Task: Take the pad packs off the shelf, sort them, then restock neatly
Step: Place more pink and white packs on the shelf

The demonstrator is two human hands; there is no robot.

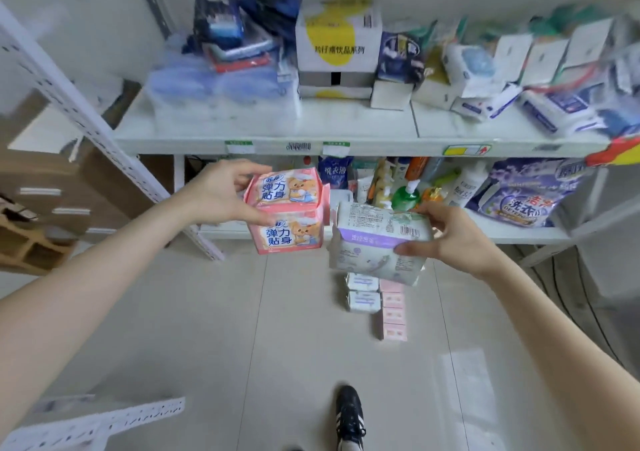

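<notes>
**Head view: two pairs of pad packs held in front of the shelving**

Head camera, looking forward and down. The left hand (pixel 221 194) grips two pink pad packs (pixel 286 212), stacked one above the other. The thumb lies on the lower pack's near face and the fingers curl over the top of the upper pack. The right hand (pixel 450 232) is clamped on the white-and-purple pad packs (pixel 375 243), apparently two held together, with the thumb on the near face and the fingers behind. The two bundles are held side by side in the air, just apart, in front of the lower shelf (pixel 485 224).

On the floor (pixel 242 329), below the right-hand bundle, stand a short row of white packs (pixel 362 293) and, touching it on the right, a row of pink packs (pixel 394 315).

The upper shelf (pixel 263 128) carries blurred blue and white goods and a white-and-yellow carton (pixel 337 31). The lower shelf holds bottles, among them a green pump bottle (pixel 407 196), and at far right a purple detergent bag (pixel 519 194). A black shoe (pixel 349 416) shows at the near edge.
</notes>
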